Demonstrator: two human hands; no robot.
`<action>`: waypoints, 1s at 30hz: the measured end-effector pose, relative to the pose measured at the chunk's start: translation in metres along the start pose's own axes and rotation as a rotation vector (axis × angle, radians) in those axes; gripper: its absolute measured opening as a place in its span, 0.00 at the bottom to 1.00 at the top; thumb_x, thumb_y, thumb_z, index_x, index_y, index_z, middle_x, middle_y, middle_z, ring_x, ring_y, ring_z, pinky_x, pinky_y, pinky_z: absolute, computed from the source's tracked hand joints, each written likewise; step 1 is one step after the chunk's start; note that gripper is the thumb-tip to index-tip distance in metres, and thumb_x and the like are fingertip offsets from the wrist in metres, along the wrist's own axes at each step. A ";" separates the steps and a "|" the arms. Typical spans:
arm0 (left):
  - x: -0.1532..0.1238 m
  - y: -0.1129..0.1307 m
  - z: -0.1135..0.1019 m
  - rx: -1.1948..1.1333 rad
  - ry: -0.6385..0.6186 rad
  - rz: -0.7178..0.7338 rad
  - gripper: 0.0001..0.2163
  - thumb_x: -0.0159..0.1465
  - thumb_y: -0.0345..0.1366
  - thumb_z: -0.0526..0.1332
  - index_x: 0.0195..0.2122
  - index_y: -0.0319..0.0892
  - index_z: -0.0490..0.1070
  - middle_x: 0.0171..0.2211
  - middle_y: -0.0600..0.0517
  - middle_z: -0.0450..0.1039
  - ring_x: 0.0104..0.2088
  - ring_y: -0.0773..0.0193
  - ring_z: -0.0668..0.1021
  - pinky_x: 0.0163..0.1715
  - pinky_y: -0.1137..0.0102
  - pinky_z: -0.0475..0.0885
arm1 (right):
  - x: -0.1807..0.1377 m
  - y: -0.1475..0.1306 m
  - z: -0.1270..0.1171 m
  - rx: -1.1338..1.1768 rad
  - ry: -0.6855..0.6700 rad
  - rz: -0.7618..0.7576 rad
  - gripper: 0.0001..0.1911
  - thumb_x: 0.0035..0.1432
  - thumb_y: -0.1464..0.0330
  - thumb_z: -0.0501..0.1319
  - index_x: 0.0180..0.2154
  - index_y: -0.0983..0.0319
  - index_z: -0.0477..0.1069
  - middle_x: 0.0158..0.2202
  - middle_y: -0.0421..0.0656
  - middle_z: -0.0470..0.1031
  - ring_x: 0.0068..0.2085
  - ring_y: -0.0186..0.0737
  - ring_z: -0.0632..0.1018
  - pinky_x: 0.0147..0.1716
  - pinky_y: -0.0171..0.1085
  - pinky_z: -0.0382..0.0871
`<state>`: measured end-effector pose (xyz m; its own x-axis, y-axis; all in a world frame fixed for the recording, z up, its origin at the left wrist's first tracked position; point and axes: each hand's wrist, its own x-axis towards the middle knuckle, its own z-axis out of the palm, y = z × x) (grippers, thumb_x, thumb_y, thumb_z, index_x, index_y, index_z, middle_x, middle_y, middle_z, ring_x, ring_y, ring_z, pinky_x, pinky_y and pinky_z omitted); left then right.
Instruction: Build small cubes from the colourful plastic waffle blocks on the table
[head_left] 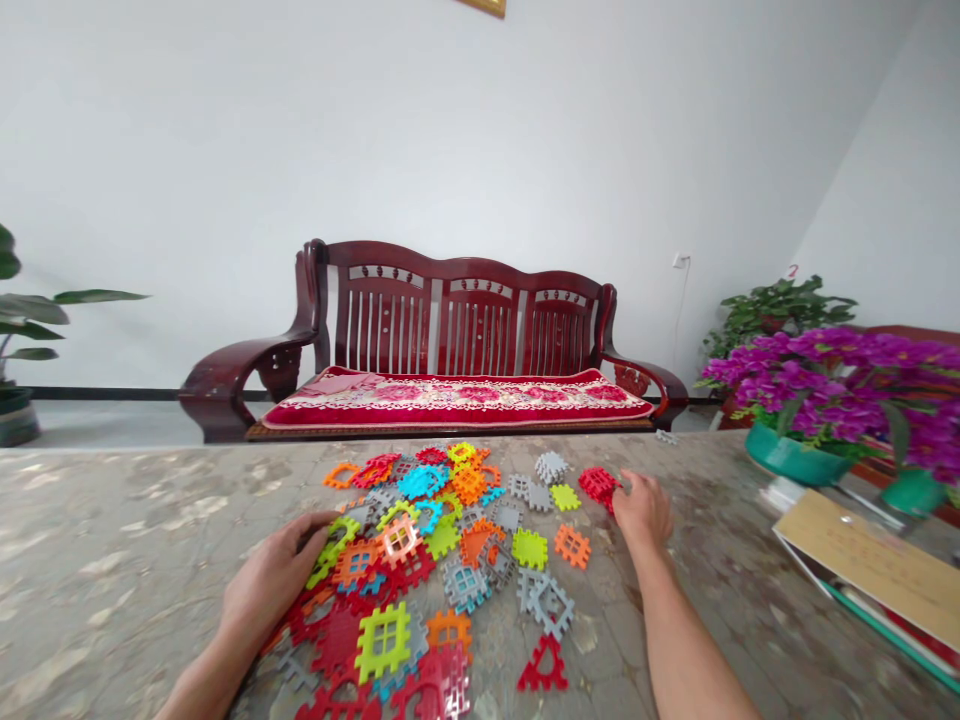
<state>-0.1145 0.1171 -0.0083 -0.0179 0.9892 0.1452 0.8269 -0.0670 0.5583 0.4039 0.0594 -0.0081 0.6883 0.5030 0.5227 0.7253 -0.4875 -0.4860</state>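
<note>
My left hand (279, 562) lies along the left edge of a heap of plastic interlocking tiles, its thumb and fingers slightly apart beside a tilted lime-green tile (331, 552). At the right of the heap, my right hand (645, 508) has its fingertips on a small red block (598, 485) built from joined tiles. Between the hands lie an orange window tile (355, 563), a blue cluster (422, 482), a lime window tile (383, 642) and many grey and red pieces. A grey joined block (551, 467) sits behind, and a red triangular tile (542, 664) lies near the front.
The patterned tabletop (112, 570) holds everything. At the right are purple flowers in a teal pot (795, 456) and a brown envelope (877, 560) on a stack of papers. A wooden bench (471, 265) with a red cushion stands behind the table; a plant (30, 310) is at left.
</note>
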 end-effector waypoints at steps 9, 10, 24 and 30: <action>-0.001 0.002 -0.002 0.014 -0.022 -0.017 0.17 0.63 0.47 0.52 0.47 0.53 0.76 0.45 0.55 0.80 0.45 0.56 0.80 0.40 0.69 0.73 | 0.002 0.017 0.017 -0.129 -0.087 -0.038 0.16 0.53 0.67 0.59 0.44 0.55 0.79 0.39 0.50 0.79 0.35 0.48 0.77 0.40 0.46 0.69; 0.000 0.001 -0.002 0.012 -0.022 -0.017 0.17 0.63 0.47 0.52 0.47 0.53 0.76 0.45 0.55 0.80 0.45 0.56 0.80 0.40 0.70 0.73 | 0.002 0.017 0.018 -0.133 -0.101 -0.028 0.16 0.54 0.66 0.58 0.44 0.55 0.79 0.38 0.50 0.79 0.35 0.48 0.78 0.39 0.45 0.69; -0.001 0.001 -0.002 -0.013 -0.047 0.001 0.17 0.63 0.46 0.51 0.47 0.52 0.75 0.47 0.54 0.79 0.47 0.56 0.79 0.44 0.69 0.72 | 0.001 0.006 0.008 0.162 0.123 -0.093 0.20 0.59 0.63 0.51 0.45 0.60 0.77 0.48 0.48 0.77 0.44 0.46 0.77 0.45 0.41 0.67; -0.002 0.005 -0.004 -0.008 -0.023 0.004 0.17 0.62 0.46 0.52 0.46 0.52 0.76 0.45 0.55 0.80 0.45 0.56 0.80 0.41 0.69 0.73 | -0.004 0.004 0.010 0.174 0.062 -0.273 0.18 0.57 0.64 0.51 0.39 0.60 0.79 0.45 0.45 0.79 0.45 0.44 0.75 0.49 0.41 0.65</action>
<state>-0.1120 0.1142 -0.0025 -0.0012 0.9916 0.1290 0.8222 -0.0724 0.5646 0.4037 0.0630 -0.0194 0.4699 0.5514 0.6893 0.8777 -0.2088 -0.4313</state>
